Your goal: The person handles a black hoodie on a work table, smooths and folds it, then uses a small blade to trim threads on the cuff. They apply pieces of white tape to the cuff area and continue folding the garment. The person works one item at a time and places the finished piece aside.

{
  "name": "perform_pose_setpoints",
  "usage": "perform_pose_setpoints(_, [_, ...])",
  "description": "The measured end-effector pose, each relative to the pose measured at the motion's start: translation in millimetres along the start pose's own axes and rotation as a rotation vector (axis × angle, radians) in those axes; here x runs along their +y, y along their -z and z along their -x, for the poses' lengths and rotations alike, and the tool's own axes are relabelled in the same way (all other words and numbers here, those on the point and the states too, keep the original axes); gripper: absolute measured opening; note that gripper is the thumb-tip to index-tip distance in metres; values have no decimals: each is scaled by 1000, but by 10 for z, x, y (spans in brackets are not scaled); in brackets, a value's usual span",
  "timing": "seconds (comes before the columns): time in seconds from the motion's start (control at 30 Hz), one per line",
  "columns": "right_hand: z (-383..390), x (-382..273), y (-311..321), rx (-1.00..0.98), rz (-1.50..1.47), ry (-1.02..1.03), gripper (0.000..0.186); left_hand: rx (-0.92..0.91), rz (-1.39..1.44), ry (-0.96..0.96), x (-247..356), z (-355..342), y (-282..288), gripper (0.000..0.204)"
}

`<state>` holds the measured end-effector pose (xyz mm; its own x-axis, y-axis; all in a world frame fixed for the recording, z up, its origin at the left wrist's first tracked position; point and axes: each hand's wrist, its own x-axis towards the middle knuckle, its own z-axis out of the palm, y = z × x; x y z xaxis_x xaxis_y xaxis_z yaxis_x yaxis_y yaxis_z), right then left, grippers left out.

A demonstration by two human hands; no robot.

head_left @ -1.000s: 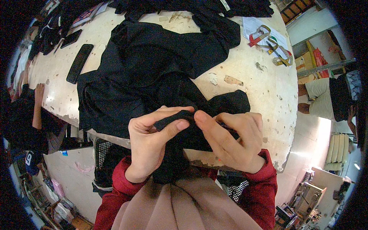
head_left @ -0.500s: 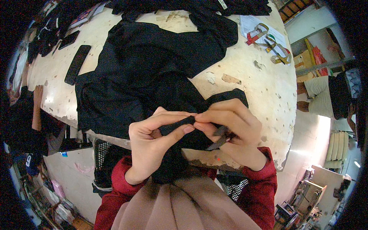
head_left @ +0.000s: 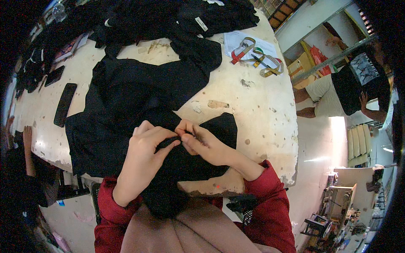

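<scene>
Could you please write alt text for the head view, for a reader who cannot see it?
Both hands, left and right, pinch a fold of black garment spread on a worn pale table. Scissors lie on paper at the far right, and a dark flat bar lies at the left.

Table: worn pale top (head_left: 253,109), chipped near edge.
Scissors: on paper sheet (head_left: 257,59), far right.
Black flat device: lying left (head_left: 65,104).
Dark clothes pile: far edge (head_left: 168,17).
</scene>
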<state>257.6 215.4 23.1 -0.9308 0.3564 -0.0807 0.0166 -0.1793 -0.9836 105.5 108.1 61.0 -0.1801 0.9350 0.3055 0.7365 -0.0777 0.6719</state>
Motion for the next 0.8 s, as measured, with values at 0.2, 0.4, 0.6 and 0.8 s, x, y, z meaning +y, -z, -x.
perform_pose_setpoints(0.2, [21,71,-3,31,-379,-82,24,-120,215,102,-114,-88,48,16])
perform_pose_setpoints(0.4, [138,-428,-98,193,145,48,23,-180,1194,557,-21,123,76,17])
perform_pose_setpoints(0.6, [277,-577,-154,170,108,-29,29,-186,1477,578,28,194,73,21])
perform_pose_setpoints(0.8, [352,-653,-210,191,78,-30,20,-212,1605,583,68,234,109,23])
